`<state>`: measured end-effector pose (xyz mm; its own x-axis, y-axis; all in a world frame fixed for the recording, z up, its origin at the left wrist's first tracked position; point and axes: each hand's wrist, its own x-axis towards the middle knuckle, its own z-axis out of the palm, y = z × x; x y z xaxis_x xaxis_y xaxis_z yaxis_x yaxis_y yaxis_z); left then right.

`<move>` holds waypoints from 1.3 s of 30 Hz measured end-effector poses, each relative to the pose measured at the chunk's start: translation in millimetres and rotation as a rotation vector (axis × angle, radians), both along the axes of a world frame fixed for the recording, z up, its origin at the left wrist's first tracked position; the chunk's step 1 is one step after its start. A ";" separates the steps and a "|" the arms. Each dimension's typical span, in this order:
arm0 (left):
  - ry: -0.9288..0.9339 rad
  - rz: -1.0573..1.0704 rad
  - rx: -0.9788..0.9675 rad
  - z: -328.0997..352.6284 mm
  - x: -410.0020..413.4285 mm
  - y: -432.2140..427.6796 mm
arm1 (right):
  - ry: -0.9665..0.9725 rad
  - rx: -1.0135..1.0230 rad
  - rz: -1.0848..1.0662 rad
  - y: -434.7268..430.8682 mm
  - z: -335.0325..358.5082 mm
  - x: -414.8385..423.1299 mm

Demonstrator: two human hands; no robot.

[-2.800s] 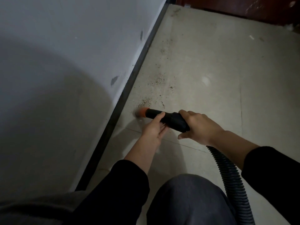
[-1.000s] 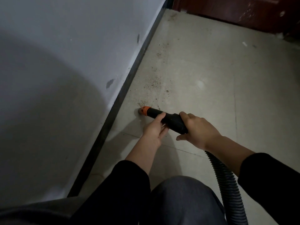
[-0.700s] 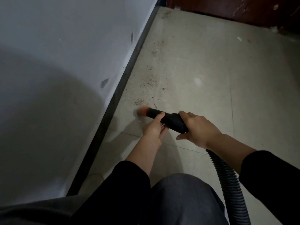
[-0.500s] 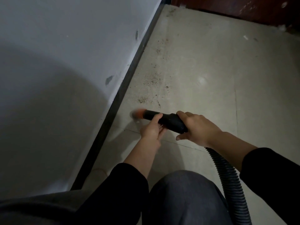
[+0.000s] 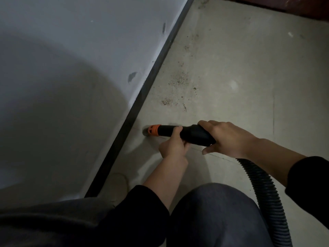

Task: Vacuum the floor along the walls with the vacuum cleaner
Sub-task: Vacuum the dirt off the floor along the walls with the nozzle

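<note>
A black vacuum nozzle [image 5: 188,134] with an orange tip [image 5: 154,130] lies low over the beige tiled floor [image 5: 231,72], its tip close to the dark baseboard [image 5: 147,90] of the white wall [image 5: 71,68]. My left hand [image 5: 171,146] grips the nozzle from below near its front. My right hand [image 5: 227,138] holds the thicker rear part, where the ribbed black hose [image 5: 265,195] leaves toward the lower right. Dark specks of dirt [image 5: 178,86] are scattered on the floor beyond the tip, along the wall.
My knee in grey trousers [image 5: 213,216] fills the bottom centre, and a light shoe [image 5: 118,182] rests by the baseboard. A dark reddish-brown surface [image 5: 284,6] runs along the far end of the floor. The wall has small dark marks [image 5: 132,76].
The nozzle tip has shifted left, closer to the baseboard, away from the nearest dirt patch. Both hands keep the same grip on it.
</note>
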<state>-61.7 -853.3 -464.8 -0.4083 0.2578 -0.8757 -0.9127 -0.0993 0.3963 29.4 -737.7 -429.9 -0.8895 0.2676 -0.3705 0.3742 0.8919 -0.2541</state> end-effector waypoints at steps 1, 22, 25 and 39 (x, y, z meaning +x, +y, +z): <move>0.003 -0.014 0.000 -0.1 -1.4 0.5 | 0.006 0.005 -0.008 -0.2 -0.7 0.2; 0.086 -0.341 0.132 -20.3 -32.8 35.3 | 0.065 0.097 -0.244 7.4 -20.0 -3.6; 0.092 -0.355 0.140 -20.4 -30.5 43.1 | 0.062 0.089 -0.267 12.2 -17.7 0.1; 0.051 -0.389 0.176 -26.4 -12.9 74.1 | 0.071 0.131 -0.342 33.5 -15.9 24.3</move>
